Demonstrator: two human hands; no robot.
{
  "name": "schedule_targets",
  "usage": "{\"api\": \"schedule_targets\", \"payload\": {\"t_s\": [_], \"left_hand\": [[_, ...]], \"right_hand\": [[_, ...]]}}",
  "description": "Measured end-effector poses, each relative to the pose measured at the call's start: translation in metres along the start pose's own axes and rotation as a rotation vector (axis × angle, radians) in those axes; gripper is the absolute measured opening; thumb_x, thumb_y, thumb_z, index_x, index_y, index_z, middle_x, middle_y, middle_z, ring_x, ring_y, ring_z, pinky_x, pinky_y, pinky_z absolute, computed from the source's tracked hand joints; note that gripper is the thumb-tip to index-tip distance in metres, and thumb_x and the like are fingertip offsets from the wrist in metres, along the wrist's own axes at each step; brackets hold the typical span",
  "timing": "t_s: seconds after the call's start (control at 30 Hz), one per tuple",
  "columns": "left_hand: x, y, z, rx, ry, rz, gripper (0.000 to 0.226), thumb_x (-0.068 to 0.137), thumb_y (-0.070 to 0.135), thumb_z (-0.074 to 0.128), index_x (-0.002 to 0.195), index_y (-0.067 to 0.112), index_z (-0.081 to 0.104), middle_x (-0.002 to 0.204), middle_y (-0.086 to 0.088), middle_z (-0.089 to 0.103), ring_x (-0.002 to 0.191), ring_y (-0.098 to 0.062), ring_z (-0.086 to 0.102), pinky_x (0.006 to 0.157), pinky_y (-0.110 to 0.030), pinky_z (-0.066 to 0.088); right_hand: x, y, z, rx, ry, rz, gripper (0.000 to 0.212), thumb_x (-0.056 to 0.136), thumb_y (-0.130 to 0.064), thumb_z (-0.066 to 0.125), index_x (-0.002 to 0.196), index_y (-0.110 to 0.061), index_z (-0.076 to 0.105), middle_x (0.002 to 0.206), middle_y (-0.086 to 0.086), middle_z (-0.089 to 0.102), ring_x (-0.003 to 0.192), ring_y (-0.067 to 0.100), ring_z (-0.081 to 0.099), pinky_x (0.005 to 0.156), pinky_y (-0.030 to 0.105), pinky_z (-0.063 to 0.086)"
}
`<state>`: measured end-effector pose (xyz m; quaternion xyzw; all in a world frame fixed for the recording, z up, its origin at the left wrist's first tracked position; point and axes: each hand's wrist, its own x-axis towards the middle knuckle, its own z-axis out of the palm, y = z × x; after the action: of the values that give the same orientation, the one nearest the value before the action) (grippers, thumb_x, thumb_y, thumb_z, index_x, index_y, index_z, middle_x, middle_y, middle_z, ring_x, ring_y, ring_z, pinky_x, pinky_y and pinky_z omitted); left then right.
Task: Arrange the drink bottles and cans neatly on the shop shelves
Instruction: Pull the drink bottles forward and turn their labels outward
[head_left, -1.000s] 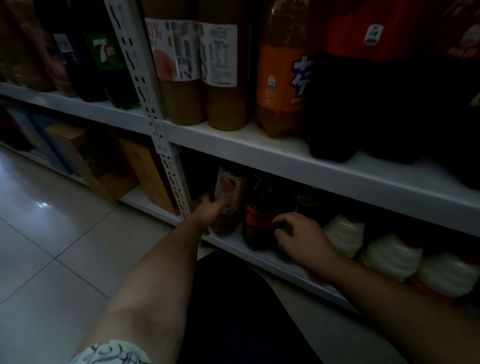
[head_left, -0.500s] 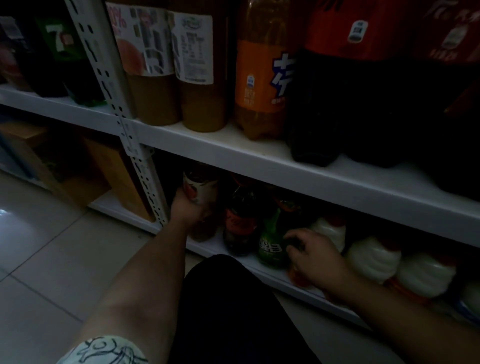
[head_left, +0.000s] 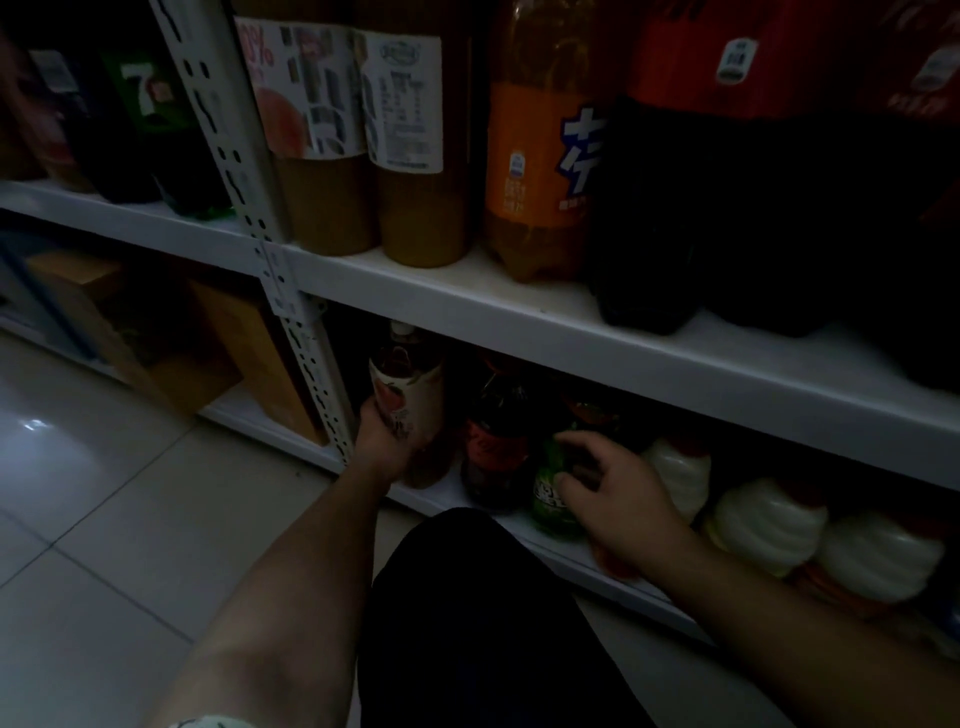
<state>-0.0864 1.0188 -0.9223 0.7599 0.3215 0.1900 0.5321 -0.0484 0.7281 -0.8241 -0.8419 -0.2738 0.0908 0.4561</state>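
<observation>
Head view: the left hand is gripping a brown tea bottle with a peach label, which is standing on the white bottom shelf. At its 3 o'clock, past a dark red-labelled cola bottle, the right hand is clasping a green plastic bottle.

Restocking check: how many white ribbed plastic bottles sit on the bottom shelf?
3 white ribbed bottles in a row right of the right hand: one beside its knuckles, one in the middle, one farthest right. Others may hide behind or past the dark edge.
</observation>
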Motion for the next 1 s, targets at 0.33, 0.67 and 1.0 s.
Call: {"api": "schedule_targets", "payload": {"t_s": [0.33,0.67,1.0], "left_hand": [[-0.006,0.032,-0.008,0.345,-0.145,-0.095,0.098,0.081,0.043,0.070,0.149,0.006,0.010,0.147,-0.020,0.035,0.129,-0.036,0.043,0.102,-0.041,0.041],[-0.114,0.224,-0.042,0.639,0.051,0.498,0.017,0.085,0.049,0.055,0.092,0.036,0.063,0.081,0.016,0.067,0.075,0.002,0.062,0.057,-0.016,0.042],[-0.171,0.352,0.056,0.069,0.276,0.649,0.094,0.067,0.053,0.073,0.143,0.029,0.023,0.138,0.004,0.031,0.130,-0.015,0.034,0.102,-0.031,0.034]], "right_hand": [[-0.003,-0.030,-0.016,0.117,0.018,-0.031,0.045,0.078,-0.017,0.071,0.104,-0.049,0.054,0.111,-0.027,0.058,0.107,-0.003,0.057,0.096,0.024,0.047],[-0.030,-0.095,-0.126,0.187,0.672,-0.287,0.030,0.083,-0.012,0.068,0.096,-0.038,0.063,0.107,-0.016,0.064,0.100,0.002,0.060,0.086,0.015,0.045],[-0.001,-0.122,-0.163,0.195,0.833,-0.192,0.082,0.078,-0.022,0.073,0.145,-0.024,0.026,0.145,-0.005,0.030,0.130,0.002,0.029,0.102,0.024,0.028]]}}
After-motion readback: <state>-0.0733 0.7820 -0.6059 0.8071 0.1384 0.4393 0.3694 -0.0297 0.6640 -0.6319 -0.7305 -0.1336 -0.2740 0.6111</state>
